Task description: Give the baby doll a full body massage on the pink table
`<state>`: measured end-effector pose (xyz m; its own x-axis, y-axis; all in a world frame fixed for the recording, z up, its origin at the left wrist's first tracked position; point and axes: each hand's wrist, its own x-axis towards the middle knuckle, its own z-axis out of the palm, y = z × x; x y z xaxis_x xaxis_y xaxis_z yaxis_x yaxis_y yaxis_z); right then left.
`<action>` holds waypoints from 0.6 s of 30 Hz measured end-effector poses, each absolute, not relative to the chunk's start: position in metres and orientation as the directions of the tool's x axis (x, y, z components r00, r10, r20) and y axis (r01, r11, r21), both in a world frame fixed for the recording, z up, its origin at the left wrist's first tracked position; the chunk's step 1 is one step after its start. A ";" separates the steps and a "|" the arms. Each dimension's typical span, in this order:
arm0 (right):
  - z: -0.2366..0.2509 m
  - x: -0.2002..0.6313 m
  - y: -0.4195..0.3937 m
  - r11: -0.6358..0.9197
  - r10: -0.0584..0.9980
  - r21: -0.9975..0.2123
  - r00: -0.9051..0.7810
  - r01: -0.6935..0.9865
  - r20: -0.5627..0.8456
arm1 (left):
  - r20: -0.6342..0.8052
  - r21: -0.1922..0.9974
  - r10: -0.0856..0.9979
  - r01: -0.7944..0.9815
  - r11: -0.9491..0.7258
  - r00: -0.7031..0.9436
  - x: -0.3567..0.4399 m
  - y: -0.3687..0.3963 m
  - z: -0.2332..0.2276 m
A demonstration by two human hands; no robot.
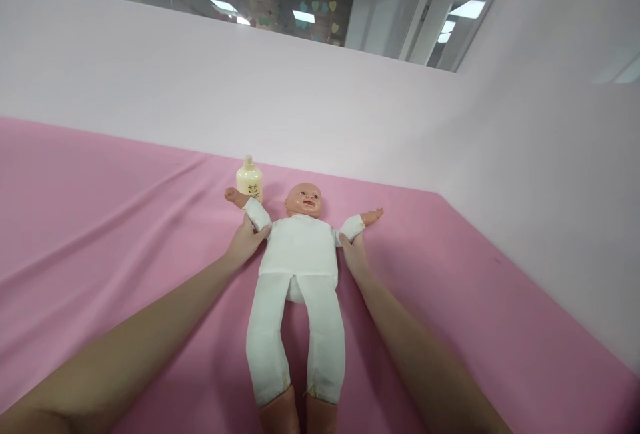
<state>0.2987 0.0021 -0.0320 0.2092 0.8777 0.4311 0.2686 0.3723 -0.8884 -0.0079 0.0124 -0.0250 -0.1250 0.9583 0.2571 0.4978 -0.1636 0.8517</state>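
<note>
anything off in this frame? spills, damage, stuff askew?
Nothing stands out. The doll lies flat on its back on the pink sheet, arms spread. The left hand and right hand grip its upper arms. The cream bottle stands upright behind it, no spill.

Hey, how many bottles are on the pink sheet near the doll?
1. A single pale yellow bottle stands upright on the pink sheet, just behind the doll's raised arm, near the left hand. No other bottle shows.

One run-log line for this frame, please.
left hand: grips doll upper arm | right hand: grips doll's other arm | doll: on back, pink sheet | bottle: upright, untouched
</note>
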 end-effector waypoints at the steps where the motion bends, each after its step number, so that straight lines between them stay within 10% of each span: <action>1: -0.030 0.296 0.000 0.352 0.894 -0.897 0.186 0.266 0.407 | 0.276 0.824 0.956 0.536 -0.182 -0.099 -0.007 0.011 -0.024; 8: -0.020 0.285 -0.011 0.506 0.846 -0.756 -0.072 0.415 0.528 | 0.326 0.595 0.919 0.707 -0.381 0.221 0.002 0.001 -0.017; 18: -0.025 0.286 -0.004 0.261 0.939 -0.958 0.200 0.121 0.281 | 0.334 0.777 0.935 0.528 -0.343 0.116 -0.001 0.008 -0.018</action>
